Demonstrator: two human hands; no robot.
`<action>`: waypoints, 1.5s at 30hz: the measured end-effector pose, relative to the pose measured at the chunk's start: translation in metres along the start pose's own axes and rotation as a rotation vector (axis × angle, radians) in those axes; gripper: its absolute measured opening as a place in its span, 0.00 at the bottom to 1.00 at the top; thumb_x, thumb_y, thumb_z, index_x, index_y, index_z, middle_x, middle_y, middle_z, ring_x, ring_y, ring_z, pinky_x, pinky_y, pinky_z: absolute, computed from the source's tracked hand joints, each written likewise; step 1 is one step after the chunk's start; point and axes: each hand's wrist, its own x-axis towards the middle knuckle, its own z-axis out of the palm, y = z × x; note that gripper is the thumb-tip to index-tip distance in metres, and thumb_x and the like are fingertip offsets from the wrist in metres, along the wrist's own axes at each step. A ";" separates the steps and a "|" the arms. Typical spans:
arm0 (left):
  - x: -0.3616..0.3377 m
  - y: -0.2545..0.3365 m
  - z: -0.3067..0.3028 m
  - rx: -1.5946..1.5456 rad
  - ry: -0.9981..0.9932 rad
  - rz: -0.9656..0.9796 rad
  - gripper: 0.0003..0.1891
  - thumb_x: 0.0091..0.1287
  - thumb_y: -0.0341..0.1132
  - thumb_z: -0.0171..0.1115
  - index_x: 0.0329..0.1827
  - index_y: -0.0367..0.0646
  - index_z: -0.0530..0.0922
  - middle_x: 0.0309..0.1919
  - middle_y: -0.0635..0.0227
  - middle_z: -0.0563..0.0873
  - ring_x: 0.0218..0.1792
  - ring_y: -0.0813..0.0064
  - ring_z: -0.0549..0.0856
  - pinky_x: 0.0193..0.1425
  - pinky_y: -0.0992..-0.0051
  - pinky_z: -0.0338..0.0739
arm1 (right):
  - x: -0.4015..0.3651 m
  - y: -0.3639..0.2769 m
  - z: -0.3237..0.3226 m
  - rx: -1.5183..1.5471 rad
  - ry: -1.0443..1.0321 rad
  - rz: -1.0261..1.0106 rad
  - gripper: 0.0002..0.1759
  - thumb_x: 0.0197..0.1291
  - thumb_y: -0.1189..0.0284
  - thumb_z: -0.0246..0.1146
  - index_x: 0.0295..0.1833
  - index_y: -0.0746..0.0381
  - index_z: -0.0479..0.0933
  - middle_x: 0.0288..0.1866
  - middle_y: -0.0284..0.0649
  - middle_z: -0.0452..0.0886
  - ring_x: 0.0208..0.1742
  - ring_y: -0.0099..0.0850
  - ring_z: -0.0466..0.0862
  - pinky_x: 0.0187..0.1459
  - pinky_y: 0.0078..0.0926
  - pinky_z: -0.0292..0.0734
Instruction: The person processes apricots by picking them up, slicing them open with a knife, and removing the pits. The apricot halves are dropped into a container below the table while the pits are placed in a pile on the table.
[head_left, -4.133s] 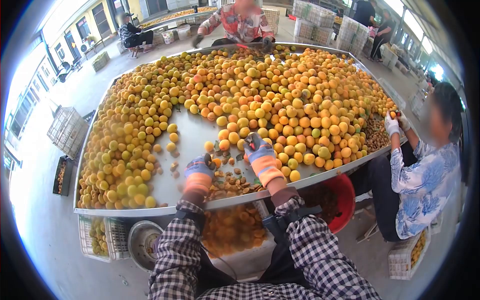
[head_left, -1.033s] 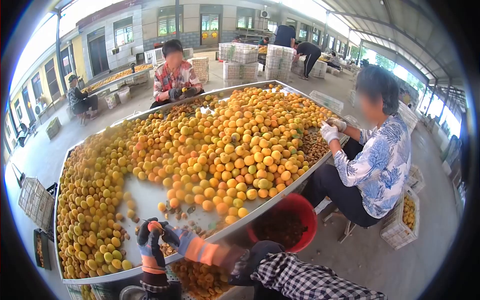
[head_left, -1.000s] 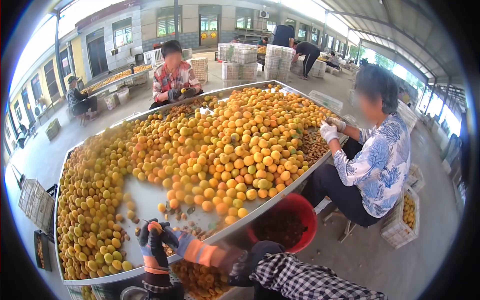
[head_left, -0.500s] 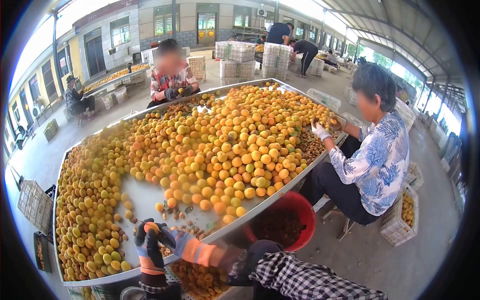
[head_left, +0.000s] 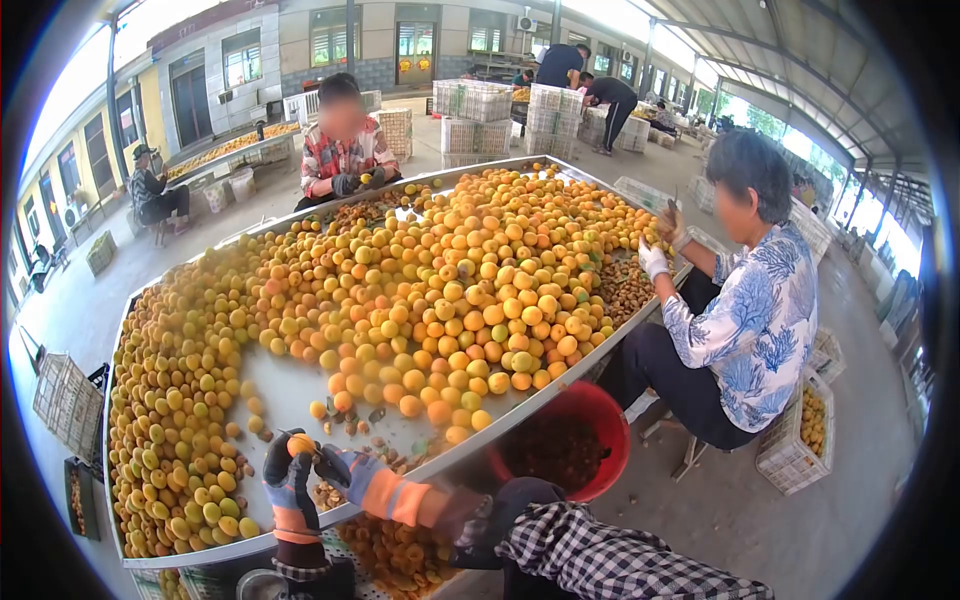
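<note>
Over the near edge of the metal-topped table (head_left: 295, 378), my gloved left hand (head_left: 288, 488) is closed on an orange apricot (head_left: 300, 444) held up at its fingertips. My right hand (head_left: 350, 477), in a grey glove with an orange cuff, is closed right beside the apricot, its fingertips close against it. Whether the right hand grips a small tool is hidden. A large heap of apricots (head_left: 480, 290) covers most of the table. Scattered pits and leaf bits (head_left: 385, 455) lie just beyond my hands.
Below the table edge are a container of split apricots (head_left: 400, 560) and a red tub (head_left: 618, 440) of dark pieces. A co-worker in a blue-patterned shirt (head_left: 750, 325) sits at the right, another person in a plaid shirt (head_left: 340, 155) across. White crates (head_left: 475, 100) stand behind.
My hands stay together near the table edge, and the apricot between them has shifted slightly upward at the left fingertips. The co-worker at the right has raised one hand.
</note>
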 end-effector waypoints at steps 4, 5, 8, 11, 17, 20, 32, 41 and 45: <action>-0.007 -0.001 0.022 -0.561 0.063 -0.434 0.19 0.72 0.48 0.54 0.45 0.37 0.79 0.26 0.69 0.79 0.20 0.78 0.76 0.23 0.79 0.69 | 0.004 0.031 0.027 -0.101 0.033 0.067 0.17 0.63 0.67 0.57 0.55 0.61 0.71 0.44 0.53 0.80 0.47 0.51 0.80 0.46 0.41 0.75; -0.007 0.002 0.027 -0.563 0.064 -0.437 0.19 0.72 0.48 0.54 0.45 0.37 0.79 0.26 0.69 0.79 0.20 0.78 0.76 0.23 0.79 0.69 | 0.005 0.042 0.034 -0.234 -0.028 0.145 0.18 0.63 0.65 0.56 0.57 0.61 0.70 0.45 0.53 0.80 0.48 0.51 0.80 0.46 0.41 0.75; -0.004 0.012 0.039 -0.509 0.128 -0.370 0.20 0.73 0.48 0.52 0.48 0.38 0.78 0.26 0.69 0.79 0.21 0.76 0.76 0.24 0.79 0.69 | 0.004 0.032 0.020 -0.267 -0.044 0.137 0.21 0.64 0.64 0.54 0.60 0.61 0.69 0.48 0.54 0.79 0.49 0.51 0.80 0.49 0.42 0.75; -0.006 0.004 0.019 -0.647 -0.165 -0.368 0.19 0.73 0.47 0.52 0.52 0.39 0.77 0.38 0.67 0.83 0.36 0.76 0.81 0.42 0.78 0.76 | 0.003 0.013 0.000 -0.329 -0.097 0.141 0.20 0.64 0.67 0.56 0.60 0.63 0.71 0.50 0.56 0.79 0.52 0.52 0.79 0.53 0.44 0.74; -0.004 0.023 0.015 -0.718 -0.298 -0.342 0.14 0.73 0.37 0.49 0.55 0.39 0.75 0.46 0.66 0.82 0.47 0.70 0.81 0.55 0.71 0.73 | 0.004 0.010 -0.015 -0.434 -0.010 0.065 0.21 0.60 0.61 0.61 0.54 0.62 0.73 0.38 0.52 0.83 0.39 0.51 0.83 0.42 0.44 0.77; -0.005 0.016 0.011 -0.680 -0.219 -0.454 0.16 0.72 0.38 0.52 0.57 0.39 0.74 0.48 0.66 0.81 0.48 0.70 0.81 0.57 0.70 0.74 | 0.008 -0.005 -0.022 -0.583 -0.086 0.080 0.24 0.60 0.60 0.61 0.57 0.62 0.71 0.36 0.51 0.83 0.38 0.50 0.83 0.40 0.43 0.77; -0.009 0.009 0.000 0.090 -0.289 -0.155 0.25 0.62 0.29 0.49 0.64 0.32 0.67 0.55 0.57 0.78 0.57 0.62 0.79 0.63 0.62 0.75 | 0.010 -0.002 -0.033 -0.603 -0.102 0.084 0.17 0.61 0.64 0.60 0.54 0.59 0.72 0.33 0.49 0.82 0.35 0.50 0.82 0.36 0.44 0.76; -0.009 0.032 -0.004 -0.045 -0.246 -0.236 0.18 0.64 0.30 0.59 0.58 0.37 0.75 0.47 0.66 0.83 0.45 0.77 0.82 0.43 0.77 0.80 | 0.009 0.001 -0.054 -0.412 -0.099 -0.252 0.18 0.56 0.68 0.65 0.53 0.58 0.76 0.32 0.46 0.82 0.32 0.44 0.83 0.32 0.36 0.77; -0.009 0.038 -0.016 0.053 -0.409 -0.179 0.15 0.66 0.32 0.60 0.54 0.37 0.78 0.47 0.66 0.84 0.42 0.82 0.81 0.41 0.85 0.73 | 0.005 -0.024 -0.074 -0.325 -0.168 -0.396 0.13 0.51 0.74 0.68 0.45 0.58 0.81 0.27 0.44 0.81 0.27 0.40 0.82 0.28 0.31 0.74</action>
